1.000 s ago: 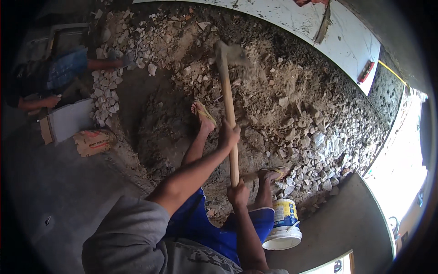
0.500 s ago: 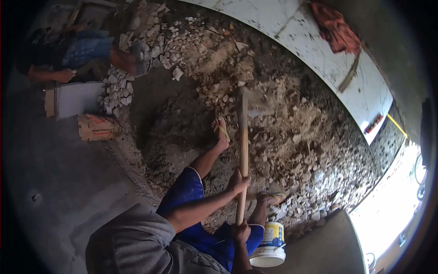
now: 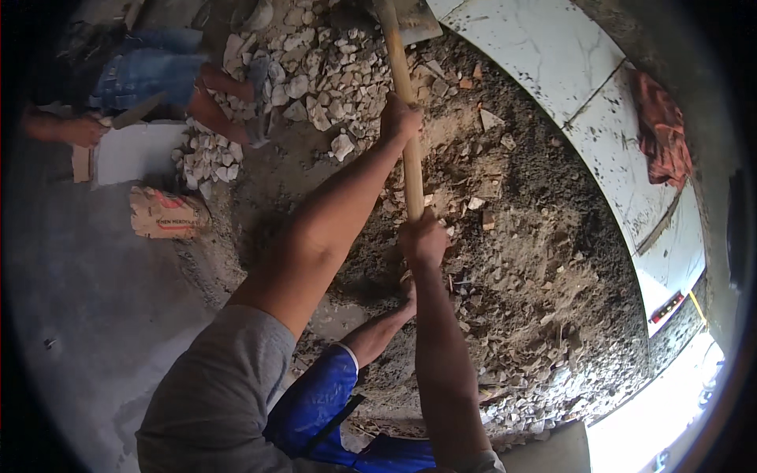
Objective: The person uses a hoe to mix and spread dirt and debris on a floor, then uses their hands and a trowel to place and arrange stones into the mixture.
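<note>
Wooden-handled hoe (image 3: 400, 71) is extending forward over rubble (image 3: 544, 264), blade (image 3: 422, 30) near pale stones (image 3: 315, 106) at upper edge; left hand (image 3: 401, 120) is clamping the shaft (image 3: 413, 177) midway, right hand (image 3: 426, 240) gripping its near end; white slabs (image 3: 536, 59) are lining the right; co-worker (image 3: 150, 77) is holding a flat-bladed tool (image 3: 140, 110)

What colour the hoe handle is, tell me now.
The hoe handle is light tan-brown, like plain wood; it shows best in the head view.
</note>
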Motion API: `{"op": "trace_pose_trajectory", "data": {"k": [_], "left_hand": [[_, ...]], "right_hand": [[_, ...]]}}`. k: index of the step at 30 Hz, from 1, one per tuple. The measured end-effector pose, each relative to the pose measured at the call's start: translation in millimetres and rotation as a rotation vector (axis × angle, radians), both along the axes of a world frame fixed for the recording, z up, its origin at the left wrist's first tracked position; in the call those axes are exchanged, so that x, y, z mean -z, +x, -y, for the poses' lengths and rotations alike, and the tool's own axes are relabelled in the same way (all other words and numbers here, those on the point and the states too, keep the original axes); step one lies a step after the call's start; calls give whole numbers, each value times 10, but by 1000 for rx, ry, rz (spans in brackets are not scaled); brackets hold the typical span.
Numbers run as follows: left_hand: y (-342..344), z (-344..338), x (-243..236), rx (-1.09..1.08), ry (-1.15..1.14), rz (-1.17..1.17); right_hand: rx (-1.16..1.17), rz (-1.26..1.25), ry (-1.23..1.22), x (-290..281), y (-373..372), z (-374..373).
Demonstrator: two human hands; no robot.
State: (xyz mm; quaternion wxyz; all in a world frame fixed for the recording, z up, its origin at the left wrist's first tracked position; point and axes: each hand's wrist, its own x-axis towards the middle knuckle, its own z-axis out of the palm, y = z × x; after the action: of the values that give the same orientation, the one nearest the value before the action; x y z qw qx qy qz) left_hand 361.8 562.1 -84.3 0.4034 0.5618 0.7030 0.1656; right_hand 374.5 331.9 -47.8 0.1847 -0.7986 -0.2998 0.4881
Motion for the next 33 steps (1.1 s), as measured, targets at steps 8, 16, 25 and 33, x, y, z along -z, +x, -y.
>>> {"op": "trace_pose_trajectory", "data": {"k": [8, 16, 25, 33], "left_hand": [[-365, 849, 2, 199, -106, -315], [-1003, 1968, 121, 106, -168, -258], [-1125, 2886, -200, -117, -449, -73], [27, 917, -144, -112, -95, 289]], "right_hand": [[339, -346, -11, 197, -1095, 766], [257, -187, -85, -153, -1297, 1943], [15, -227, -306, -711, -1049, 2751], [-68, -88, -189, -283, 247, 724]]}}
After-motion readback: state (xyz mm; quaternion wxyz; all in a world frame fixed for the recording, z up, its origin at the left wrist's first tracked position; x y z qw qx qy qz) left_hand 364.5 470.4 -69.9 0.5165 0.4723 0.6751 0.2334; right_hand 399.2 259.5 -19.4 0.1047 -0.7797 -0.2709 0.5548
